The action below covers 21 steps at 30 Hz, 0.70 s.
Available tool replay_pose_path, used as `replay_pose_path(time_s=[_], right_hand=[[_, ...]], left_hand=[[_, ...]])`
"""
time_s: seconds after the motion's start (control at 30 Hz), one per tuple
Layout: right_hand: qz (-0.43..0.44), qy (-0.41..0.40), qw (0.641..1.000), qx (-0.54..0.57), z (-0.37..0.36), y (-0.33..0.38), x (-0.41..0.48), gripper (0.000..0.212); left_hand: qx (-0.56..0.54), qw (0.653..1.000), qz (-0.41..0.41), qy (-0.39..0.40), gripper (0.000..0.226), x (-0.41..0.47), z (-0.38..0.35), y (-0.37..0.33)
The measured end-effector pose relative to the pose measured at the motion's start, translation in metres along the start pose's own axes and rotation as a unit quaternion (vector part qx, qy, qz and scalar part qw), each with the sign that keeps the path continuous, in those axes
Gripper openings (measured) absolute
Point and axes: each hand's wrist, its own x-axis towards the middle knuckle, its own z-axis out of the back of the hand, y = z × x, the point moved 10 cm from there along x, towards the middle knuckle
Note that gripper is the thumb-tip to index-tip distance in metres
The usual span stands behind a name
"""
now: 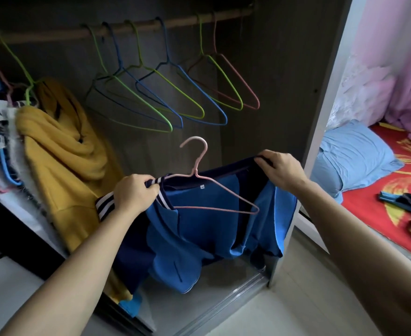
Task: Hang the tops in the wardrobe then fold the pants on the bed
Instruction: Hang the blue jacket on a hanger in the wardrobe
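Note:
A blue top with a navy, white-striped collar hangs spread in front of the open wardrobe. My left hand grips its striped collar together with the left end of a pink wire hanger. My right hand pinches the top's navy edge and holds it up at the right. The hanger lies against the inside of the top, with its hook pointing up and free. Dark pants lie on the red bed at the right.
Several empty green, blue and pink hangers dangle from the wooden rail. A yellow hoodie and other garments hang at the left. A blue pillow and a pink curtain are beyond the wardrobe's side panel.

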Motion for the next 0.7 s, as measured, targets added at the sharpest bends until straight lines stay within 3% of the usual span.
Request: replay_pose_path(time_s=[0.1,0.23,0.37,0.5,0.6,0.7], right_hand=[[0.059,-0.073,0.993,-0.069,0.024,0.023,0.004,0.024],[0.076,-0.119,0.986,-0.094,0.037,0.032,0.008,0.026],[0.101,-0.126,0.979,-0.126,0.042,0.039,0.008,0.027],[0.123,-0.104,0.977,-0.140,0.038,0.038,0.003,0.030],[0.140,-0.105,0.972,-0.156,0.035,0.042,0.001,0.030],[0.113,-0.112,0.980,-0.119,0.035,0.041,0.004,0.029]], left_hand=[[0.016,0.999,0.026,-0.036,0.029,0.002,0.005,0.003],[0.040,0.997,0.044,-0.045,0.031,0.007,0.009,-0.001],[0.028,0.996,0.044,-0.069,0.026,0.010,0.019,-0.005],[0.001,0.986,0.037,-0.163,0.015,0.011,0.049,-0.010],[0.043,0.977,0.013,-0.209,0.018,0.015,0.062,-0.017],[0.088,0.975,-0.022,-0.204,0.021,0.014,0.055,-0.027]])
